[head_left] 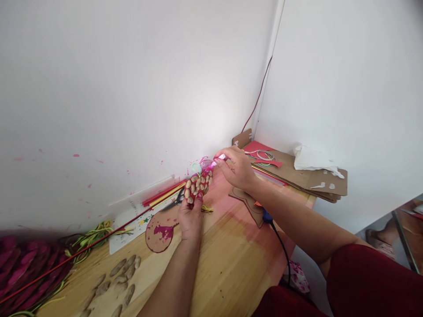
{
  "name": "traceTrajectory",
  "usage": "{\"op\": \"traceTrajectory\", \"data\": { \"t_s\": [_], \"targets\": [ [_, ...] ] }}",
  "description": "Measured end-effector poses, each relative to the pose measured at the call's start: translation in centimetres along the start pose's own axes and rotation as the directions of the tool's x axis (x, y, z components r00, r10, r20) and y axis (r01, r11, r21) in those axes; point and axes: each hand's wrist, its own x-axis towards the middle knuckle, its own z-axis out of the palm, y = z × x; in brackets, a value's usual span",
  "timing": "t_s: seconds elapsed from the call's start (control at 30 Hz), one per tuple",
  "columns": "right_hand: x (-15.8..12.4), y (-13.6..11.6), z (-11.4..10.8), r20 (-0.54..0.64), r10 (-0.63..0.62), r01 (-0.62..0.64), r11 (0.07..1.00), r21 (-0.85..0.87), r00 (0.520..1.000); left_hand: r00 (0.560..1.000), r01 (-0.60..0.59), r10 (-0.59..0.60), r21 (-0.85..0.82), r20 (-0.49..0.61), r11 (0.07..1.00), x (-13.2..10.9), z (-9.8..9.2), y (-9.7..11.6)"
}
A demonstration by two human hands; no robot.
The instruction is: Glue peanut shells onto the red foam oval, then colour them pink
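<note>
My left hand (191,222) grips a small red piece covered in peanuts (197,184), with a green loop (197,169) sticking up from its top. Above and to the right, my right hand (237,168) pinches a pink-stained white paintbrush (218,159). Its pink end points down at the piece's upper right edge; I cannot tell whether they touch. Dark-handled scissors (179,198) lie just behind my left hand. A cardboard cutout with pink paint (161,233) lies to its left.
Loose peanuts (121,278) lie at the front left. A blue corded tool (267,216) rests near a cardboard cutout (246,203) under my right forearm. Stacked cardboard (299,176) with a white plastic bag (312,159) fills the right corner. A red stick (95,237) crosses the left side.
</note>
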Motion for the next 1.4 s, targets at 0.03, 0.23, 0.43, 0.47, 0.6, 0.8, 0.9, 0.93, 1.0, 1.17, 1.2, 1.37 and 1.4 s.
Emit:
{"op": "traceTrajectory", "data": {
  "t_s": [0.03,0.23,0.43,0.47,0.6,0.8,0.9,0.93,1.0,1.17,1.2,1.37,1.4],
  "targets": [
    [0.0,0.0,0.0,0.004,-0.001,0.001,1.0,0.007,1.0,1.0,-0.002,0.002,-0.003,0.003,1.0,0.0,0.0,0.0],
    [-0.2,0.5,0.2,0.0,0.023,-0.023,0.999,0.044,1.0,1.0,0.008,-0.008,-0.018,0.002,1.0,0.0,-0.1,-0.2],
    [-0.2,1.8,0.0,-0.041,0.085,-0.082,0.994,0.072,0.996,1.0,0.018,-0.018,-0.028,0.002,0.999,0.2,-0.3,-0.6],
    [-0.2,1.8,0.0,-0.049,0.093,-0.089,0.993,0.077,0.994,1.0,0.024,-0.024,-0.038,0.003,0.999,0.2,-0.3,-0.6],
    [-0.4,1.6,0.2,-0.06,0.107,-0.101,0.99,0.103,0.992,0.999,0.042,-0.042,-0.075,0.001,0.996,0.1,-0.1,-0.1],
    [-0.6,1.7,0.4,-0.069,0.153,-0.144,0.982,0.122,0.986,0.997,0.07,-0.072,-0.102,-0.013,0.992,0.1,0.0,0.1],
    [-0.6,1.8,0.4,-0.087,0.176,-0.164,0.978,0.127,0.98,0.996,0.084,-0.085,-0.127,-0.008,0.988,0.0,0.0,0.1],
    [-0.6,1.8,0.4,-0.085,0.179,-0.167,0.977,0.134,0.98,0.996,0.085,-0.087,-0.135,-0.01,0.987,0.0,0.1,0.1],
    [-0.6,1.7,0.5,-0.071,0.183,-0.171,0.974,0.149,0.981,0.996,0.085,-0.088,-0.142,-0.017,0.986,0.0,0.1,0.1],
    [-0.7,1.9,0.6,-0.07,0.208,-0.195,0.968,0.16,0.976,0.993,0.106,-0.111,-0.144,-0.03,0.984,0.1,0.0,0.1],
    [-0.7,1.9,0.6,-0.076,0.213,-0.199,0.967,0.161,0.974,0.993,0.111,-0.117,-0.146,-0.032,0.983,0.2,0.0,0.0],
    [-0.8,1.9,0.7,-0.07,0.212,-0.197,0.963,0.183,0.975,0.991,0.123,-0.131,-0.166,-0.039,0.978,0.2,0.0,0.0],
    [-0.8,1.9,0.8,-0.066,0.211,-0.196,0.963,0.186,0.975,0.99,0.126,-0.134,-0.167,-0.041,0.978,0.2,0.0,0.1]
  ]
}}
